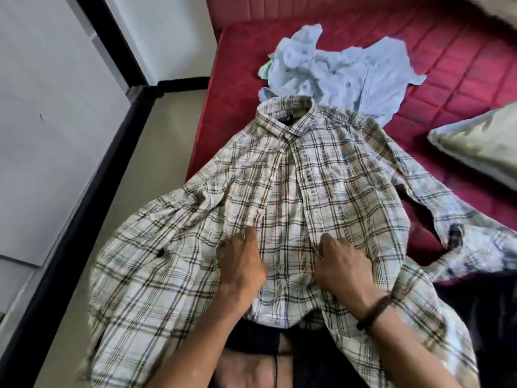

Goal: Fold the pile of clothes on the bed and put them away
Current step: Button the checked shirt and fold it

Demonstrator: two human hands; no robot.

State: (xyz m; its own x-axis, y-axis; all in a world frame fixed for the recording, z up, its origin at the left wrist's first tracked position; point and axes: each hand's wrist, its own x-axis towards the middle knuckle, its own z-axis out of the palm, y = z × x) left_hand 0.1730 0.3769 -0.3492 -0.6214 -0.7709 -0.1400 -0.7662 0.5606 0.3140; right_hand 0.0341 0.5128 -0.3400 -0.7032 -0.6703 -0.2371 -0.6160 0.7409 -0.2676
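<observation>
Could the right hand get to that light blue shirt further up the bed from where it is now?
Probably yes. The light blue shirt lies uncovered on the red mattress just beyond the plaid shirt's collar, nothing between. The right hand is busy on the plaid shirt's front, though, so it must leave that first.

View from your head camera, looking down. A bed with a red quilted mattress fills the right and upper field; its red padded headboard runs along the top. A pale pillow lies at your right edge. White wall panels with a black skirting strip border the beige floor at your left. Light is even daylight.
</observation>
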